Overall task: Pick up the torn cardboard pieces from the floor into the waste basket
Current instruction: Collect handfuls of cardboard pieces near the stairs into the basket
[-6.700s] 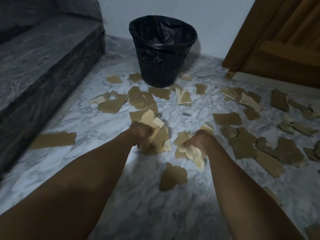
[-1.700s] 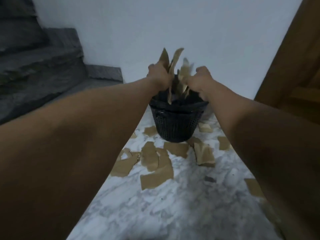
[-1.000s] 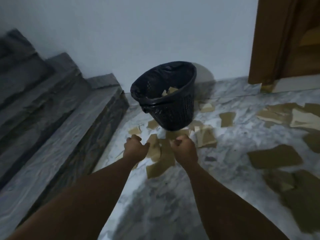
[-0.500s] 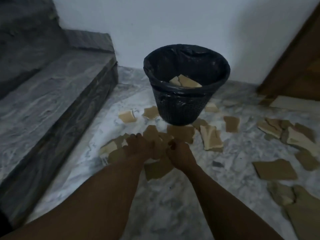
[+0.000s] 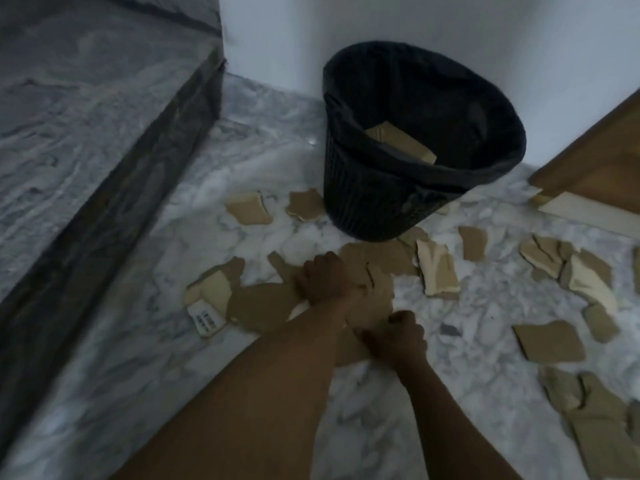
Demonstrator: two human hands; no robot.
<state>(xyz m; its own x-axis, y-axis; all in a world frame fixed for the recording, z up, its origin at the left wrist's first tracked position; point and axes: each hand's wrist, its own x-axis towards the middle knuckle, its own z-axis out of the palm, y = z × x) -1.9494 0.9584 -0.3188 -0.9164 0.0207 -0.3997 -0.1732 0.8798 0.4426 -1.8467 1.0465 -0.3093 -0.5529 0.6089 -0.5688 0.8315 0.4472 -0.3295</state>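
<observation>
Already emptied one double handful into the waste basket, to judge by the tan scraps now lying inside against the black liner, after holding both fists full above the rim a moment ago. Since then, swung back down to the floor and into the heap of torn cardboard pieces just in front of the basket. With the left hand, curling fingers down over the far side of that heap and gathering the brown sheets. With the right hand, curled at the near edge and seemingly pinching a sheet, though too blurred to swear to the grip. So: one load banked, a second under way. Plenty left besides, namely two loose scraps by the basket's left flank, a labelled bit near the step, and a wide scatter off right toward the door. Probably many more trips.
</observation>
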